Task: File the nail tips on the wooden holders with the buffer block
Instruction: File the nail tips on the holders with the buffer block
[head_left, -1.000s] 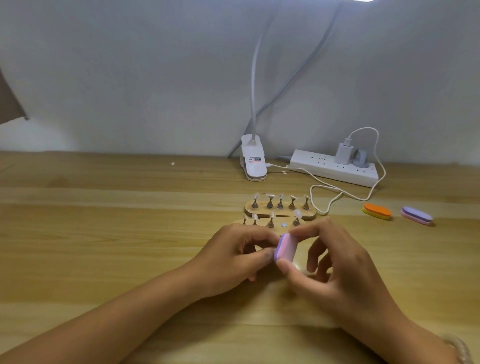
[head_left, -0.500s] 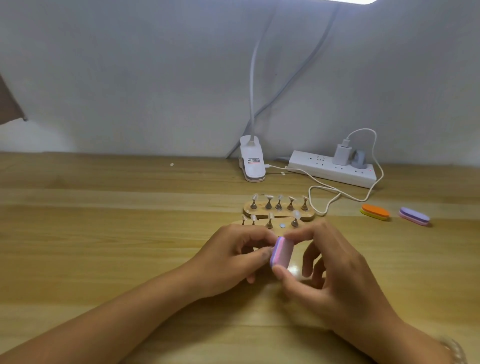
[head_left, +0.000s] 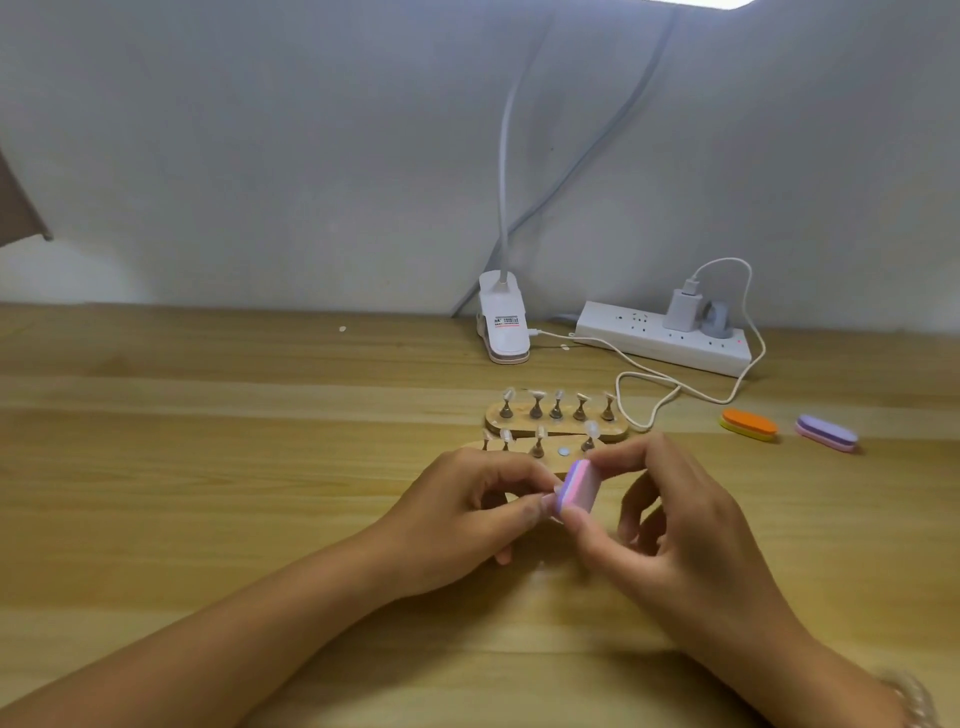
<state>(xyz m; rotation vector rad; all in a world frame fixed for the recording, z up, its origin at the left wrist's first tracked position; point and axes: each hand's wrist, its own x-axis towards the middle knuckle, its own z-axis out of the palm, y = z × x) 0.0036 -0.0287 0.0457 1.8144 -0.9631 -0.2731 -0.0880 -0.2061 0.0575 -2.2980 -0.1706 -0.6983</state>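
Note:
Two wooden holders lie mid-table: the far holder (head_left: 556, 423) carries several clear nail tips on metal stands, and the near holder (head_left: 519, 451) has one bare magnet spot. My right hand (head_left: 665, 530) pinches a pink-and-purple buffer block (head_left: 575, 488) between thumb and forefinger, just in front of the near holder. My left hand (head_left: 462, 519) pinches something small against the block's left side; it looks like a nail tip on its stand, mostly hidden by the fingers.
A white clip lamp base (head_left: 503, 325) and a white power strip (head_left: 665, 338) with a charger and looping cable (head_left: 644, 395) sit at the back. An orange buffer (head_left: 748, 423) and a purple buffer (head_left: 826, 432) lie to the right on the wooden table (head_left: 208, 467).
The buffer block has shifted slightly in my right hand against what my left hand holds. Both hands stay in the same place.

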